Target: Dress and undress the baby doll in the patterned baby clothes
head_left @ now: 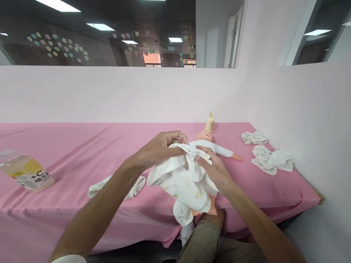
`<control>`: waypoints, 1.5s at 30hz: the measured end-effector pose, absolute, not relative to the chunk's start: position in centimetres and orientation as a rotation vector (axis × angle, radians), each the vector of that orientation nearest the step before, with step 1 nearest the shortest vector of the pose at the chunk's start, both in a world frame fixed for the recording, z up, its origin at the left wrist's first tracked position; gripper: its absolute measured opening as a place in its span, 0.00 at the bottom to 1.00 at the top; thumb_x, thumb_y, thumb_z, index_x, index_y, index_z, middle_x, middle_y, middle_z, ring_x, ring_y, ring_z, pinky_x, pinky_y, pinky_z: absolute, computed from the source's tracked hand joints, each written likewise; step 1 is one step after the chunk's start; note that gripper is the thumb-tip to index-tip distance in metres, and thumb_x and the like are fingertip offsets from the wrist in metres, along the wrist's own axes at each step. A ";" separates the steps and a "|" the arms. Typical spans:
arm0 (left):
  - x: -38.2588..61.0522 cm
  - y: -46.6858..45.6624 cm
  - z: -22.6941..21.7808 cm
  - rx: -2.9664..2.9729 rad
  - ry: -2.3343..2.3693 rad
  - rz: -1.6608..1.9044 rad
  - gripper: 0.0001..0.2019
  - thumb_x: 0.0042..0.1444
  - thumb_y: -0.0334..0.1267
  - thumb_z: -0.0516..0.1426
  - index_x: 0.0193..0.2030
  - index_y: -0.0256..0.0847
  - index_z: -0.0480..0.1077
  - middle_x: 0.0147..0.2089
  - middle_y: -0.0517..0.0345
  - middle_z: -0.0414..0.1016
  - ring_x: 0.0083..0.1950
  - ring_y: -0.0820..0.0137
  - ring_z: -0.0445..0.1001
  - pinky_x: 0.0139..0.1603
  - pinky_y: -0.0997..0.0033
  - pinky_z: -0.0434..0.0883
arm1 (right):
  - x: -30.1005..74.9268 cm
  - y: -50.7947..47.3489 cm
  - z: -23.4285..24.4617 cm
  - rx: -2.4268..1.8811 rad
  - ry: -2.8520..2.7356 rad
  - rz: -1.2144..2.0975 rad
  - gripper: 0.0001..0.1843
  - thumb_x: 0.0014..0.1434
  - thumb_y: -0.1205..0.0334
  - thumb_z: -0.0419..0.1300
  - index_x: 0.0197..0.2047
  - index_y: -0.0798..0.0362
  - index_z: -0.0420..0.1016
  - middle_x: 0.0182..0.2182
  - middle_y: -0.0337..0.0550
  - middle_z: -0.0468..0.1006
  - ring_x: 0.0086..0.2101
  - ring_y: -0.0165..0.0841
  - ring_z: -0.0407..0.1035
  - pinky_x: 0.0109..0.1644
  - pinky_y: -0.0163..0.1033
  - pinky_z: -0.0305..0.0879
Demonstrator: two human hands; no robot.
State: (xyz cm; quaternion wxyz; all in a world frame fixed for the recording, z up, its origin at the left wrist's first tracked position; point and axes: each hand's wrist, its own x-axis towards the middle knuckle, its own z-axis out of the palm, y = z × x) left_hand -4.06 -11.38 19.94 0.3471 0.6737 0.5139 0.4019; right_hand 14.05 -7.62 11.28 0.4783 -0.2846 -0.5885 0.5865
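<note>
My left hand point(164, 146) and my right hand point(215, 167) both pinch the upper edge of a white baby garment point(184, 185) with a small yellowish print. The garment hangs in loose folds between them and over the lower part of a baby doll point(205, 136). The doll lies on its back on the pink-covered table point(120, 150), wearing a white long-sleeved top, with one arm stretched to the right. Its legs are mostly behind the garment, though some skin-coloured plastic shows at the table's front edge. Beside my left forearm lies another crumpled white cloth point(136, 188), partly hidden by that arm.
A large bottle with a yellow label point(28, 171) stands tilted-looking at the left. Behind the doll's head is a small cream bottle point(209, 123). Folded printed cloths point(254, 138) and a looser pile of baby clothes point(272, 159) lie at the right, near the wall point(342, 129).
</note>
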 end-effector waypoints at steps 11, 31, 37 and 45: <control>-5.3 -11.8 20.1 1.909 1.282 0.788 0.25 0.43 0.45 0.65 0.49 0.41 0.71 0.43 0.52 0.74 0.43 0.63 0.73 0.41 0.67 0.71 | 19.0 -6.4 14.9 -0.429 -1.480 1.598 0.19 0.51 0.60 0.64 0.47 0.50 0.78 0.44 0.43 0.79 0.48 0.36 0.69 0.53 0.41 0.64; -2.8 -10.7 15.0 1.845 1.086 0.727 0.14 0.50 0.39 0.57 0.43 0.41 0.64 0.42 0.56 0.70 0.44 0.66 0.70 0.44 0.67 0.68 | 20.8 -8.4 19.1 -0.839 -1.662 0.565 0.16 0.61 0.54 0.56 0.24 0.51 0.64 0.23 0.36 0.62 0.25 0.28 0.57 0.29 0.35 0.54; 0.0 -11.7 13.4 1.843 1.183 0.768 0.10 0.51 0.36 0.53 0.41 0.41 0.65 0.41 0.58 0.70 0.42 0.66 0.70 0.39 0.69 0.68 | 20.5 -8.1 20.7 -0.763 -1.394 0.683 0.16 0.61 0.49 0.56 0.28 0.50 0.62 0.20 0.32 0.58 0.20 0.25 0.52 0.21 0.32 0.49; -3.8 -9.4 14.9 1.965 1.465 1.020 0.12 0.59 0.42 0.49 0.39 0.39 0.69 0.37 0.57 0.73 0.37 0.68 0.71 0.37 0.70 0.68 | 24.3 -7.1 23.5 -0.741 -1.185 0.548 0.16 0.60 0.53 0.58 0.26 0.49 0.59 0.21 0.32 0.56 0.20 0.25 0.54 0.22 0.32 0.53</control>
